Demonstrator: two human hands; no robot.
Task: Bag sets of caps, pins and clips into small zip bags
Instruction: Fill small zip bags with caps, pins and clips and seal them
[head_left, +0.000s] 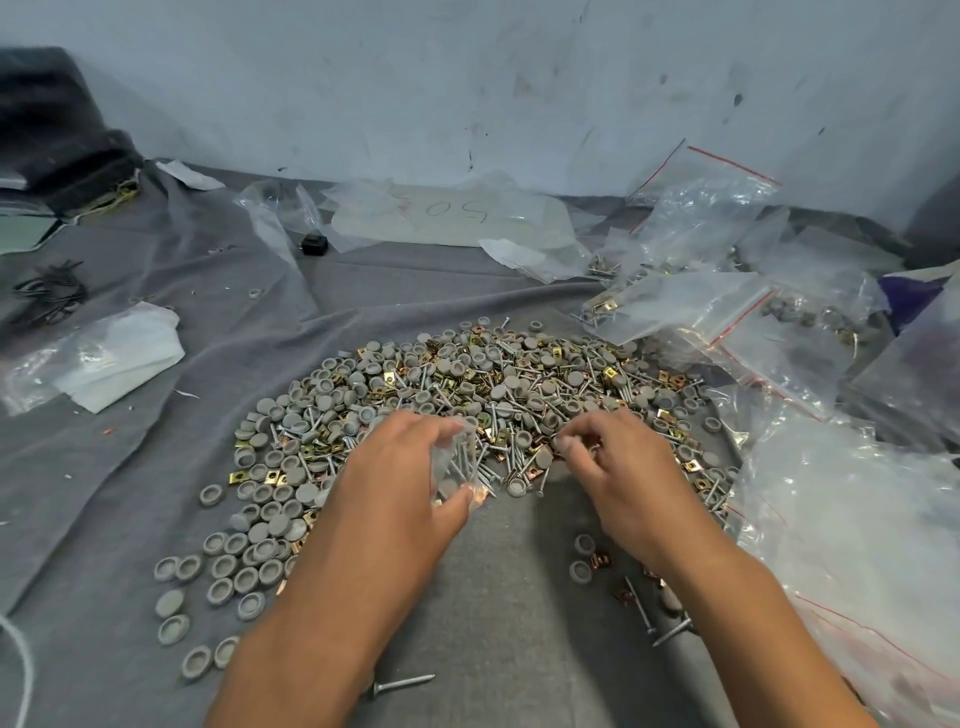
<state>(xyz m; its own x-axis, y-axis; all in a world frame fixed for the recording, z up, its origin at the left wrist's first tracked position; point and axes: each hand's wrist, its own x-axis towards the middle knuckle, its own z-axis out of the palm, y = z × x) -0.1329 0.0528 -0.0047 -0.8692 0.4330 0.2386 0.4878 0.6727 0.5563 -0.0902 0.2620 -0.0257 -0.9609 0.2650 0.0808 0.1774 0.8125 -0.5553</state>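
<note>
— What lies left of the big heap of round grey plastic caps, silver pins and brass-coloured square clips?

— A folded stack of clear plastic bags on the grey cloth-covered bench, well apart from the heap, with a tangle of thin black wire pieces beyond it.

— And at the heap itself?

— The left hand sits at its near edge, thumb and fingers curled round a small clear zip bag that shows pins inside. Just right of it, the right hand has its fingertips pinched together over the heap's near edge — on something too small to make out.

— Further right?

— A few loose caps, clips and pins near the right forearm, then a pile of clear zip bags with red seal lines, some already holding parts, touching the heap's right side.
</note>
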